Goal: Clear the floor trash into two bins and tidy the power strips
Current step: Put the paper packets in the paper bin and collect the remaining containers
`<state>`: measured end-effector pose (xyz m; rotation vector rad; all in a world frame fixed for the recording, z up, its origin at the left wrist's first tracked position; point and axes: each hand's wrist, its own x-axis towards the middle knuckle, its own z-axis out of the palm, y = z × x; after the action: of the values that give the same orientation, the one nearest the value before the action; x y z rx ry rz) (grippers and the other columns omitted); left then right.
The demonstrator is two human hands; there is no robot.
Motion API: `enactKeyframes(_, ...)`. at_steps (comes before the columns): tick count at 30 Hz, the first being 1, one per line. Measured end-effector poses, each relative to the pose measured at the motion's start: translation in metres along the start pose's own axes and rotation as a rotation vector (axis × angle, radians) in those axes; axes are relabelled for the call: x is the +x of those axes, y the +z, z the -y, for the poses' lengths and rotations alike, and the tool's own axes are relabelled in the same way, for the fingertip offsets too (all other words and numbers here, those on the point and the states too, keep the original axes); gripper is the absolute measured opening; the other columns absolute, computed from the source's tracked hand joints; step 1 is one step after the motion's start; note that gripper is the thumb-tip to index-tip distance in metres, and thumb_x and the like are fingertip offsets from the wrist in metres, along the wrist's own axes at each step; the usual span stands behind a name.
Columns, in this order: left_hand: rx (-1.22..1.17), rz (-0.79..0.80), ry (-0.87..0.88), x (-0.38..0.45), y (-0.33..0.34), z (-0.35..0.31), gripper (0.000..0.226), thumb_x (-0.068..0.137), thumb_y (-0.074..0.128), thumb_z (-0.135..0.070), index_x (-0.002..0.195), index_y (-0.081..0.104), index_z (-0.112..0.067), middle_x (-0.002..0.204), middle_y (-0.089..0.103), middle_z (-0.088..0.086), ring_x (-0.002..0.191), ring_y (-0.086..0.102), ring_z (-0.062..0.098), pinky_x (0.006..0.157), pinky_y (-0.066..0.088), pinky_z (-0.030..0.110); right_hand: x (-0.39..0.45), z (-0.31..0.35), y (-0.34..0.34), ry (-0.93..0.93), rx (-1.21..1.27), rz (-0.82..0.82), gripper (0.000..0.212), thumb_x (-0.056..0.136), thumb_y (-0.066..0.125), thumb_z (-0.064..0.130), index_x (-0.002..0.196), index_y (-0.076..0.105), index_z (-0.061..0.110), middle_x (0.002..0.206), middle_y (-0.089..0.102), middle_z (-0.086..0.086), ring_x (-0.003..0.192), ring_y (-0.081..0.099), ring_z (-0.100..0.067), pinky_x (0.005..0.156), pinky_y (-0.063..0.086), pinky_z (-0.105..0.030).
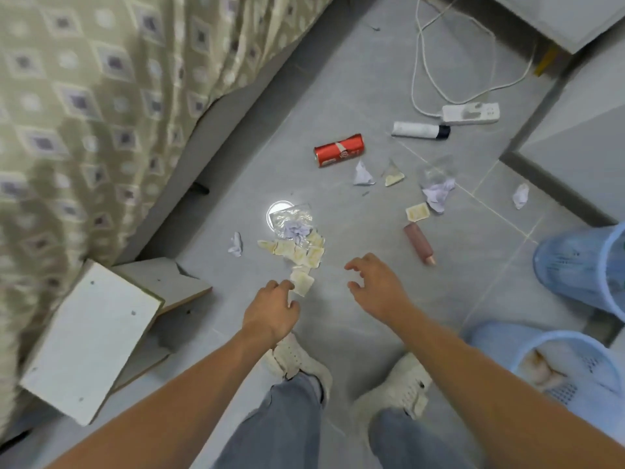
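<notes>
Left edge: crumpled paper wad (235, 244) sits alone on the tile, just beside the main pile. Light, soft, any pinch will lift it.

Pile (297, 247): flat yellowish sachets fanned out with a clear wrapper and purple paper on top, partly over a round white lid (274, 211). Sachets look thin, limp, probably slick; they lie flush on the tile, so I'd lift by an edge or scrape them together rather than grab from above.

Left hand (272, 308) hovers low with fingers loosely curled, fingertips touching or just short of the nearest sachet (302, 282). Can't tell if it has contact. Holding nothing.

Red can (339, 150) on its side, further out. Dented, likely empty, so light, rigid enough to wrap round the middle. May roll.

Right hand (373, 280) is spread and relaxed over bare tile, empty.

Brown tube (419, 243) and white tube (420, 130): soft bodies, grab mid-length. More paper scraps and sachets lie between them.

Power strip (471, 113) just beyond the white tube, cord (421, 62) looped loose behind it. Stiff block, floppy cord; take the block, then coil.

Two blue mesh bins (581, 269) on the right, well apart from the pile. The near one already holds something.
</notes>
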<state>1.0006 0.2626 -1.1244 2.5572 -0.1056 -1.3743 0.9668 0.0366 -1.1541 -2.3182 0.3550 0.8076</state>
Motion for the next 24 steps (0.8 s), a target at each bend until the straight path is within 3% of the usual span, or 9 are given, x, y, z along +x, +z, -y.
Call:
enactKeyframes(6, -0.163, -0.038, -0.102, 0.063, 0.02, 0.056, 0.049, 0.1, 0.052, -0.032, 0.147, 0.046, -0.02, 0.142, 0.048, 0.012, 0.124, 0.054, 0.032, 0.103, 0.048, 0.044, 0.072, 0.024, 0.075, -0.038, -0.142, 0.049, 0.043, 0.091, 0.07, 0.021, 0.133, 0.061, 0.02, 0.139, 0.044, -0.005, 0.119, 0.053, -0.03, 0.098, 0.051, -0.043)
enactKeyframes(12, -0.245, -0.361, -0.254, 0.152, 0.026, 0.108, 0.057, 0.098, 0.055, -0.034, 0.152, 0.034, -0.033, 0.149, 0.03, 0.017, 0.127, 0.041, 0.043, 0.096, 0.047, 0.052, 0.145, 0.007, 0.127, -0.068, -0.295, -0.045, 0.06, 0.08, 0.077, 0.016, 0.134, 0.055, 0.026, 0.143, 0.036, -0.008, 0.128, 0.036, -0.036, 0.085, 0.056, -0.046)
enactKeyframes(15, -0.232, -0.399, -0.335, 0.196, 0.026, 0.137, 0.065, 0.097, 0.058, -0.033, 0.154, 0.027, -0.037, 0.156, 0.019, 0.018, 0.134, 0.032, 0.047, 0.1, 0.044, 0.058, 0.171, -0.008, 0.149, -0.155, -0.391, -0.003, 0.065, 0.076, 0.077, 0.017, 0.135, 0.054, 0.028, 0.146, 0.035, -0.008, 0.131, 0.033, -0.035, 0.08, 0.057, -0.044)
enactKeyframes(19, -0.17, -0.373, -0.219, 0.227, 0.044, 0.156, 0.062, 0.094, 0.061, -0.019, 0.148, 0.035, -0.033, 0.148, 0.023, 0.017, 0.125, 0.033, 0.048, 0.092, 0.048, 0.056, 0.189, -0.024, 0.164, -0.226, -0.467, -0.057, 0.061, 0.072, 0.078, 0.016, 0.128, 0.058, 0.028, 0.136, 0.045, -0.01, 0.119, 0.042, -0.036, 0.081, 0.054, -0.043)
enactKeyframes(22, -0.177, -0.463, -0.135, 0.236, 0.058, 0.16, 0.056, 0.087, 0.058, 0.003, 0.136, 0.051, -0.022, 0.134, 0.033, 0.016, 0.119, 0.037, 0.04, 0.083, 0.053, 0.051, 0.193, -0.032, 0.166, -0.253, -0.443, -0.09, 0.045, 0.075, 0.075, 0.01, 0.115, 0.061, 0.022, 0.122, 0.049, -0.008, 0.109, 0.045, -0.033, 0.07, 0.052, -0.039)
enactKeyframes(24, -0.211, -0.482, -0.077, 0.238, 0.063, 0.159, 0.048, 0.086, 0.059, 0.006, 0.129, 0.059, -0.017, 0.126, 0.042, 0.014, 0.116, 0.045, 0.036, 0.087, 0.053, 0.049, 0.193, -0.038, 0.165, -0.28, -0.433, -0.089, 0.038, 0.078, 0.071, 0.008, 0.113, 0.063, 0.019, 0.116, 0.053, -0.009, 0.104, 0.049, -0.033, 0.062, 0.045, -0.035)
